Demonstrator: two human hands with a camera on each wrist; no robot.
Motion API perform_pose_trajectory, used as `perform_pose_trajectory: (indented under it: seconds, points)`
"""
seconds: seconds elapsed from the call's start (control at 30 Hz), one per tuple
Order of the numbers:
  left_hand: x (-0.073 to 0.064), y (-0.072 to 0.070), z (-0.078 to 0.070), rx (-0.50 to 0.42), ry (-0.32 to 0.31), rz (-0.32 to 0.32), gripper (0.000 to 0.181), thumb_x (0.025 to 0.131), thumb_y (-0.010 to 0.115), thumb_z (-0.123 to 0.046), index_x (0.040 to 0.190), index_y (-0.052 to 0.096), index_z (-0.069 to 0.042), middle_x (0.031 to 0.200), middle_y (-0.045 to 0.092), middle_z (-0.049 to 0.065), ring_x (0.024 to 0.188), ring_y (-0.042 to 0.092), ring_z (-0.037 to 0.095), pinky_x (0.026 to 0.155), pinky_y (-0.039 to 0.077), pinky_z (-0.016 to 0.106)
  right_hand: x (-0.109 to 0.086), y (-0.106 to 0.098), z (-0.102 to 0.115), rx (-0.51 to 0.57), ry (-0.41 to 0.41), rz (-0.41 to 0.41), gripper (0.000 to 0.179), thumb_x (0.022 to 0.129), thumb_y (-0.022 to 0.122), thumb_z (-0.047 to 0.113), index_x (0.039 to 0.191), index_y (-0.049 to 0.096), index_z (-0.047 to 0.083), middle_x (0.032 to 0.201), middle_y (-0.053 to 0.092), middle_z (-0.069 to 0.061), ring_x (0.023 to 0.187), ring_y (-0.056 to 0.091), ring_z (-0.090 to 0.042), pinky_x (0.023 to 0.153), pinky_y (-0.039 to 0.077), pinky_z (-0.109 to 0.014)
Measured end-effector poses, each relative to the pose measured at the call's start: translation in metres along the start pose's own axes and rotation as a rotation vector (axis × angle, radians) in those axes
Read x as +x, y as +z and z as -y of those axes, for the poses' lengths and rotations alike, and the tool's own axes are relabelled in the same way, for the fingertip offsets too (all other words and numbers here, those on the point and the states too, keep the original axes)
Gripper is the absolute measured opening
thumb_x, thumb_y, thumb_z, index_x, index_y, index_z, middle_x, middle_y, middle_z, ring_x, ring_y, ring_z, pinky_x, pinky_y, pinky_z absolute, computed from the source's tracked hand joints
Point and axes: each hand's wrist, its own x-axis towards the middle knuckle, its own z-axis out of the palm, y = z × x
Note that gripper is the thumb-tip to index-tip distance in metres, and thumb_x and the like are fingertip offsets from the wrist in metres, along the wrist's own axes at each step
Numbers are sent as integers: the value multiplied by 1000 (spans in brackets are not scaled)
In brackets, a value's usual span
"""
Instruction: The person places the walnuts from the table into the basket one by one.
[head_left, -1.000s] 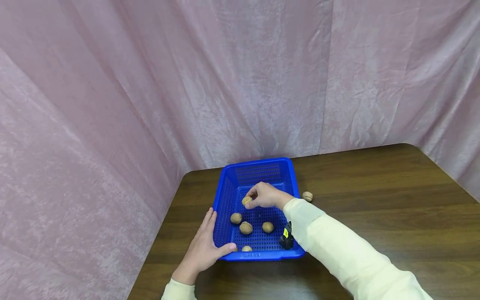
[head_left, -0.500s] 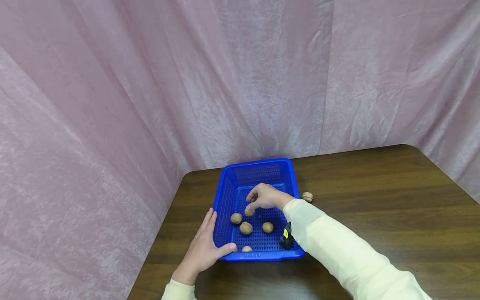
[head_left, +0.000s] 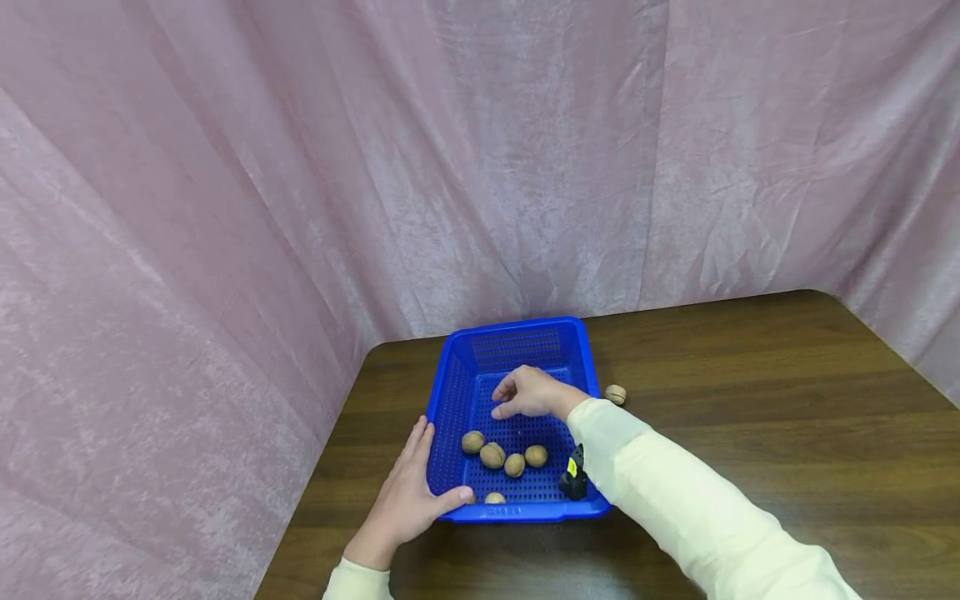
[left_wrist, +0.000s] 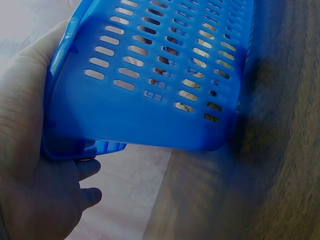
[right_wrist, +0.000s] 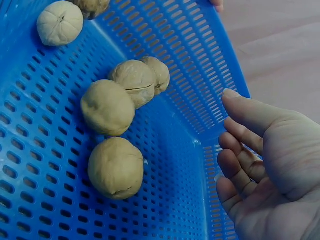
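A blue plastic basket (head_left: 585, 350) with slotted walls stands on the table, several walnuts on its floor. My left hand (head_left: 408, 496) holds its near left corner, thumb over the front rim and fingers along the left side. Inside the basket, above its middle, my right hand (head_left: 528, 392) hovers with loosely bent fingers and holds nothing. Nearer the front, a walnut (head_left: 514, 465) lies in a loose row with another walnut (head_left: 492, 455) and their neighbours. In the right wrist view, a pale walnut (right_wrist: 60, 23) sits by a darker one (right_wrist: 92, 7) near the wall.
One walnut (head_left: 616, 394) lies on the brown wooden table (head_left: 750, 400), just right of the basket. A black device with a yellow mark (head_left: 573, 475) is at the right wrist. Pink curtains (head_left: 525, 167) hang behind the table and along its left.
The right hand has let go of a walnut, which has rolled toward the basket's front, in among the others. The leftmost walnut has shifted slightly. The left hand stays in place.
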Motion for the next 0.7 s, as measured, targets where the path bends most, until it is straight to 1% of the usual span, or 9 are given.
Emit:
perform_pose_trajectory:
  seconds: [0.13, 0.23, 0.33, 0.43, 0.53, 0.63, 0.7]
  points:
    - [0, 0, -1, 0, -2, -4, 116, 72, 68, -70, 153, 19, -4, 161, 8, 6, 144, 17, 34, 106, 27, 61, 2, -2, -3, 47, -8, -3, 32, 82, 78, 30, 109, 71, 14, 97, 67, 6, 92, 62, -10, 84, 50, -31]
    - [0, 1, -1, -1, 4, -3, 116, 72, 68, -70, 153, 20, -2, 161, 8, 7, 143, 17, 35, 106, 27, 61, 0, -6, -3, 134, -12, -9, 36, 84, 75, 34, 115, 69, 15, 103, 65, 6, 97, 60, -12, 87, 50, -34]
    - [0, 2, -2, -4, 12, 0, 116, 71, 69, -69, 152, 20, -2, 161, 8, 7, 144, 17, 34, 107, 27, 59, -7, -17, 1, 253, -17, -21, 39, 86, 72, 35, 120, 67, 16, 110, 64, 4, 105, 58, -15, 92, 47, -38]
    - [1, 4, -3, -4, 16, 0, 116, 71, 71, -67, 152, 20, -2, 161, 8, 7, 144, 17, 33, 108, 27, 58, -20, -35, 8, 351, -40, -25, 40, 88, 70, 36, 122, 65, 16, 115, 63, 1, 110, 56, -18, 96, 45, -41]
    - [3, 4, -4, -5, 15, 1, 116, 71, 72, -66, 153, 20, -2, 161, 8, 7, 144, 17, 33, 108, 27, 58, -35, -55, 13, 413, -73, -25, 42, 88, 70, 37, 124, 64, 16, 120, 62, -1, 113, 56, -20, 97, 43, -42]
    - [4, 3, -4, -4, 15, 1, 116, 71, 71, -68, 153, 20, -2, 161, 8, 6, 144, 17, 33, 108, 27, 58, -54, -75, 11, 442, -124, -33, 44, 90, 68, 37, 127, 62, 13, 125, 60, -5, 116, 54, -22, 99, 41, -44]
    - [5, 3, -4, -2, 15, 3, 116, 71, 70, -68, 153, 20, -2, 161, 8, 6, 144, 17, 33, 107, 27, 58, -69, -86, 6, 440, -152, -50, 45, 91, 67, 35, 128, 61, 10, 126, 59, -7, 117, 53, -23, 100, 41, -43]
